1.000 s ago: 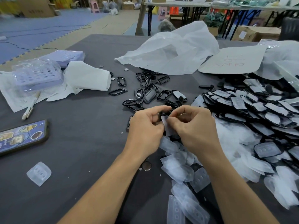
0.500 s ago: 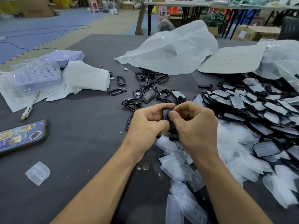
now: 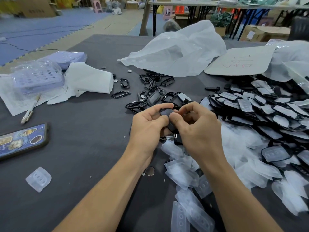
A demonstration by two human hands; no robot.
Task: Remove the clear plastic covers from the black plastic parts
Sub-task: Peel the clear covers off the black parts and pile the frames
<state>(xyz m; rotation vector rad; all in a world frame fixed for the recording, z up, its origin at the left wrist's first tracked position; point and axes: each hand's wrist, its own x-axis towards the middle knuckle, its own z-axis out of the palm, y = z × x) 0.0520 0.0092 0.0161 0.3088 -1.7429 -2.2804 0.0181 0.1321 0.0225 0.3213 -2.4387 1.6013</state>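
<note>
Now black plastic part [image 3: 167, 113] pinched between both hands, left [image 3: 147, 129], right [image 3: 199, 131]

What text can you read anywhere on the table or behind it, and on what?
Nothing reads clearly.
Card sheet: pink handwriting, upside down, illegible.
Cardboard box: dark print, blurred.
Box label: too small.
Phone: stickers, no legible words.

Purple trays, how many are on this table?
2. One purple tray sits near the table's left edge; the second purple tray lies just behind it, farther away. Others may be hidden under the white paper.
</note>
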